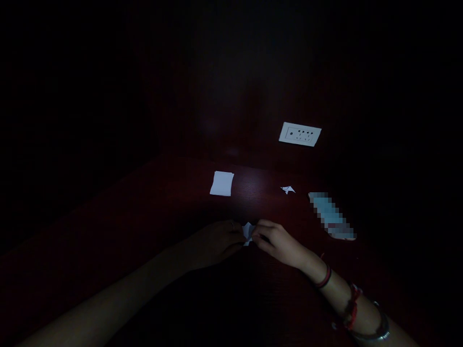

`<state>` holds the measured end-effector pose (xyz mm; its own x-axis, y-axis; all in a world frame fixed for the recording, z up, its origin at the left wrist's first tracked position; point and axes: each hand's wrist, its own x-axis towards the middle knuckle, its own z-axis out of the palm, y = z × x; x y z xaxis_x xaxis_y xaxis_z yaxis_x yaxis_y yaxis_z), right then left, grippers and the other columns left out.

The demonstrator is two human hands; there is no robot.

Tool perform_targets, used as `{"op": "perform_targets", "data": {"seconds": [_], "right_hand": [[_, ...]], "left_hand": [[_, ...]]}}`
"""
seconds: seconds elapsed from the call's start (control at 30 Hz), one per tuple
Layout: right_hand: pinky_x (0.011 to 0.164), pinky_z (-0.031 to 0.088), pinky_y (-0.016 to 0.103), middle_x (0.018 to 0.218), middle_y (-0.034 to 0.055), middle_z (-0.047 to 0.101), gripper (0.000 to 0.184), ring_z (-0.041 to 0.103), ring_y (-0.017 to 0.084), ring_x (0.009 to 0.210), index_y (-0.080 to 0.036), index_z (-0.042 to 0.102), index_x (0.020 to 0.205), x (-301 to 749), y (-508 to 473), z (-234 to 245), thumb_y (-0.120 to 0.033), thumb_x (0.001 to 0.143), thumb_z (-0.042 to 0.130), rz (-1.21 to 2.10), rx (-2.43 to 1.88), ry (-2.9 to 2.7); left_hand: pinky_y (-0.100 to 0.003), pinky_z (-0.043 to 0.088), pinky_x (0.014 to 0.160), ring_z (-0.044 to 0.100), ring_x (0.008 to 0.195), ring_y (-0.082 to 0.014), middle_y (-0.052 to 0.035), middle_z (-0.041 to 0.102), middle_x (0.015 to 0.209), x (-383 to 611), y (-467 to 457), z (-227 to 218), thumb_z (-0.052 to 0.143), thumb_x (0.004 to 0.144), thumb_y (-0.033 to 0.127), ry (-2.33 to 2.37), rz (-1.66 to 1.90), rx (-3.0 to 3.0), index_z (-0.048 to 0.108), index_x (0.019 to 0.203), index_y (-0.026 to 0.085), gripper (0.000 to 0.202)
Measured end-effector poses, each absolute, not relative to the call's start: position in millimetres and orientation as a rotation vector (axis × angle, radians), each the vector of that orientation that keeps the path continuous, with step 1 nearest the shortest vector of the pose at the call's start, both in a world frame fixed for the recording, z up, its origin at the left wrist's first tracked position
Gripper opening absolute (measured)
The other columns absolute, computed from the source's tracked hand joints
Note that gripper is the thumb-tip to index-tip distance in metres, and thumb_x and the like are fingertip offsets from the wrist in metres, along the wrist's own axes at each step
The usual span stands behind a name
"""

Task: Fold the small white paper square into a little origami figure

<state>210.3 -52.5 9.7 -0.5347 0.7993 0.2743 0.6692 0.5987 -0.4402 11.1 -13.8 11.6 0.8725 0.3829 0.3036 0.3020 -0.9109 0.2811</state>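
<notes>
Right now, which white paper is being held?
The small creased white paper between left hand and right hand; the flat white paper stack and pointy folded white paper lie untouched.

At the bottom middle of the frame, we see a small paper (248,231) between the left hand (222,239) and the right hand (277,241). Behind them, near the middle, a paper pile (222,183) lies on the table (253,188). To its right we find a folded paper (288,189), then a phone (331,215). Right of the middle, higher up, we spot a socket (300,134) on the wall (253,120).
</notes>
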Motion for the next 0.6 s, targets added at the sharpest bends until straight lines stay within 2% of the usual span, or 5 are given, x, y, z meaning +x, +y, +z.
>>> {"op": "perform_targets", "data": {"seconds": [0.37, 0.6], "right_hand": [[0.072, 0.041, 0.025, 0.082, 0.0044, 0.050, 0.015, 0.049, 0.013, 0.078, -0.015, 0.056, 0.080, 211.9, -48.8, 6.5, -0.018, 0.082, 0.041, 0.397, -1.236, -2.295], [0.070, 0.041, 0.024, 0.079, 0.0037, 0.051, 0.016, 0.050, 0.012, 0.075, -0.015, 0.057, 0.077, 214.2, -46.5, 6.9, -0.019, 0.082, 0.041, 0.437, -1.224, -2.291]], "left_hand": [[-0.030, 0.036, 0.084, 0.046, 0.095, -0.0156, -0.0031, 0.053, 0.102, 14.1, -8.9, 2.4, 0.043, 0.082, 0.017, 0.536, 0.528, 2.820, 0.054, 0.100, 0.020, 0.022], [-0.030, 0.039, 0.079, 0.049, 0.089, -0.0160, -0.0039, 0.054, 0.096, 17.4, -11.9, 2.3, 0.042, 0.082, 0.019, 0.588, 0.555, 2.853, 0.054, 0.097, 0.019, 0.019]]}}
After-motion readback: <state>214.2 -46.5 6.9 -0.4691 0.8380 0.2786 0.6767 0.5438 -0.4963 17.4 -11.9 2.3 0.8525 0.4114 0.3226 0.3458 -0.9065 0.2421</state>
